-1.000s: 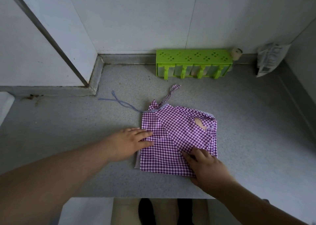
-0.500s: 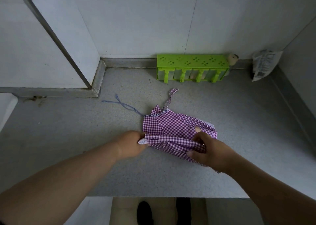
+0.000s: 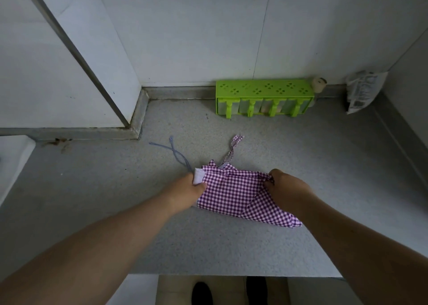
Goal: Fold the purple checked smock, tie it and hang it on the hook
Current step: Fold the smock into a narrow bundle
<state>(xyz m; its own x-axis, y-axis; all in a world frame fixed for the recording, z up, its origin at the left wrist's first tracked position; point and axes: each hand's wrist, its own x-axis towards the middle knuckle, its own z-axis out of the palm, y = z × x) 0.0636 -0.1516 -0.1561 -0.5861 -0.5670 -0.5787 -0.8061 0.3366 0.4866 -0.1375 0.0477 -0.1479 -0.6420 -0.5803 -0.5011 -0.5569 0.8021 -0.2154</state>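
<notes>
Now the left hand [image 3: 188, 190] and the right hand [image 3: 286, 186] are no longer pressing the purple checked smock [image 3: 234, 194] flat but are pinching its two sides, bringing the near half over on the worktop [image 3: 324, 165], so the folding is advancing while tying is waiting.

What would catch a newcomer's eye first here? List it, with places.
The purple checked smock lies mid-counter, its far edge gripped by the left hand and the right hand. Behind it, a bright green rack stands against the back wall. A blue cord trails from the smock toward the far left.
</notes>
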